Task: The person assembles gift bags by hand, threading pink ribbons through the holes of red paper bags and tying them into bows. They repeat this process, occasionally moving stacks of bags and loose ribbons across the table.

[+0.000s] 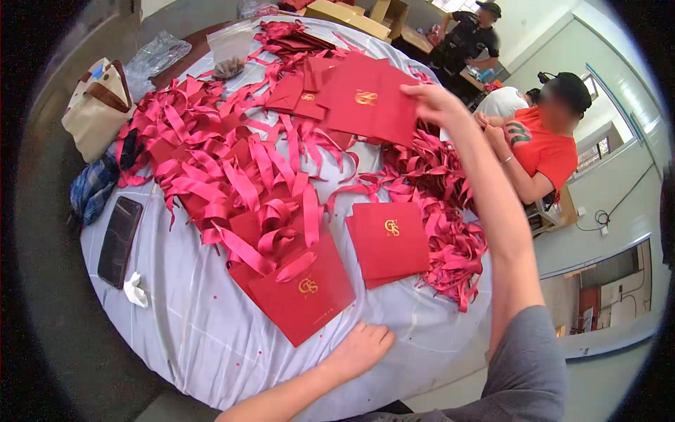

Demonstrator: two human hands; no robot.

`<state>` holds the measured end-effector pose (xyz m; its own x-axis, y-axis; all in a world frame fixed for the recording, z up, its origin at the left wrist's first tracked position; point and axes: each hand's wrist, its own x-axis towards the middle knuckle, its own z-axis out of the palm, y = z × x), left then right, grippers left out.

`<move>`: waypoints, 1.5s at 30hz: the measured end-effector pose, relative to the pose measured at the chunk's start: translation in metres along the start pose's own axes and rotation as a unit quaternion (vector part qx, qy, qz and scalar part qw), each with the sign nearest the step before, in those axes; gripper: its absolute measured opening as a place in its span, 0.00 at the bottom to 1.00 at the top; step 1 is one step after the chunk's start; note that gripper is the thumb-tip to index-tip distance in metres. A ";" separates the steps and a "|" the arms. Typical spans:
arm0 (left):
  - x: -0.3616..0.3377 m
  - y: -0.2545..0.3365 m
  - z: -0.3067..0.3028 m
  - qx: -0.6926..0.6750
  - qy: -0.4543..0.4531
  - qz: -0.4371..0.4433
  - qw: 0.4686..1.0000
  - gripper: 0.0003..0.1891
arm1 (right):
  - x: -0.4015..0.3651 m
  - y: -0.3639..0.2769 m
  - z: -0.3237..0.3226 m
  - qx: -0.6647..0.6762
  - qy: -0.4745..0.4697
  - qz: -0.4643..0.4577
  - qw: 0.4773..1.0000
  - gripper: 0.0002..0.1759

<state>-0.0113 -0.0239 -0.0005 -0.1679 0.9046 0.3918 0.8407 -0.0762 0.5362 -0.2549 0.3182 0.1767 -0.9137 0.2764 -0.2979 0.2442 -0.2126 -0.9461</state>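
My right hand (437, 105) reaches to the far side of the table, its fingers closed on the right edge of a red card (390, 105) with a gold emblem. My left hand (361, 349) rests on the white cloth near the front edge, fingers curled; nothing that it holds can be made out. Just beyond it lies a red bag (307, 295) with a gold emblem and pink ribbon over its top. To the right sits a small stack of red cards (391, 239). Pink ribbons (211, 169) are heaped on red pieces at the left.
The round table (190, 337) bears a phone (119, 241), a crumpled tissue (136, 290) and more ribbons (450, 260) at the right. A white bag (95, 123) and blue checked cloth (95, 184) are at the left edge. A person in orange (552, 151) and others are beyond the table.
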 end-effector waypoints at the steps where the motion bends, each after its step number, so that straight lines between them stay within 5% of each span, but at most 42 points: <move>1: 0.000 0.000 0.000 0.014 0.006 0.007 1.000 0.07 | -0.011 -0.014 -0.024 -0.054 -0.048 -0.008 0.997 0.14; 2: 0.000 0.000 0.000 0.006 0.008 0.006 1.000 0.08 | -0.011 -0.029 -0.061 -0.139 -0.081 0.025 0.987 0.15; 3: 0.000 0.000 -0.001 -0.001 0.005 0.005 1.000 0.08 | -0.075 -0.047 -0.013 -0.207 -0.069 0.021 0.976 0.15; 6: 0.002 0.002 -0.003 -0.022 -0.005 0.004 1.000 0.09 | -0.090 -0.047 -0.054 -0.296 -0.147 0.077 0.941 0.18; 10: 0.003 0.001 -0.002 -0.030 -0.014 -0.002 0.999 0.09 | -0.114 -0.010 -0.021 -0.368 -0.236 0.198 0.877 0.26; 11: 0.003 0.000 -0.001 -0.030 -0.009 -0.003 1.000 0.09 | -0.120 0.006 -0.016 -0.515 -0.115 0.162 0.834 0.29; 17: 0.000 -0.002 0.005 -0.025 -0.011 -0.010 1.000 0.09 | -0.139 0.049 -0.053 -0.351 -0.201 0.095 0.910 0.28; 18: 0.000 -0.002 0.005 -0.026 -0.012 -0.011 1.000 0.10 | -0.155 0.055 -0.064 -0.311 -0.080 0.060 0.945 0.28; 21: 0.001 -0.001 0.002 -0.020 -0.014 -0.009 1.000 0.09 | -0.200 0.054 -0.066 -0.098 -0.073 -0.007 0.992 0.27; 25: 0.001 -0.002 0.003 -0.019 -0.023 -0.014 0.999 0.09 | -0.253 0.127 -0.027 0.155 0.048 -0.057 0.985 0.26; 27: 0.001 -0.001 0.001 -0.025 -0.024 -0.018 0.999 0.09 | -0.272 0.174 0.000 0.196 0.099 0.001 0.976 0.23; 29: 0.001 -0.001 0.001 -0.021 -0.013 -0.015 1.000 0.07 | -0.289 0.218 0.003 0.214 0.136 0.122 0.959 0.20; 31: 0.003 -0.001 0.000 -0.021 0.003 -0.010 1.000 0.05 | -0.294 0.222 0.025 0.165 0.195 0.125 0.959 0.19; 33: 0.003 -0.001 -0.003 -0.015 0.003 -0.011 1.000 0.05 | -0.296 0.224 0.025 0.094 0.210 0.130 0.965 0.20; 36: 0.002 0.001 -0.001 -0.011 0.001 -0.013 1.000 0.05 | -0.305 0.193 0.010 -0.123 0.167 0.267 0.941 0.20; 38: 0.002 -0.001 -0.001 -0.011 0.000 -0.023 1.000 0.05 | -0.309 0.169 -0.018 -0.500 0.126 0.101 0.851 0.16; 40: 0.002 -0.001 0.000 -0.021 -0.022 -0.023 0.999 0.06 | -0.284 0.127 0.000 -0.493 0.212 -0.016 0.844 0.11; 42: 0.003 -0.001 -0.003 -0.020 -0.021 -0.023 0.999 0.05 | -0.240 0.096 0.026 -0.429 0.153 -0.115 0.883 0.09; 43: 0.003 -0.002 -0.003 -0.018 -0.023 -0.021 0.999 0.05 | -0.209 0.091 0.026 -0.498 0.104 -0.181 0.842 0.08; 45: 0.002 -0.003 0.000 -0.018 -0.014 -0.022 0.999 0.06 | -0.127 0.100 0.022 -0.485 0.059 -0.238 0.840 0.09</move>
<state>-0.0138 -0.0215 -0.0016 -0.1895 0.9189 0.3461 0.8131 -0.0507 0.5799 -0.1215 0.2416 0.1222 -0.9582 0.2172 0.1865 0.0630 0.7954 -0.6029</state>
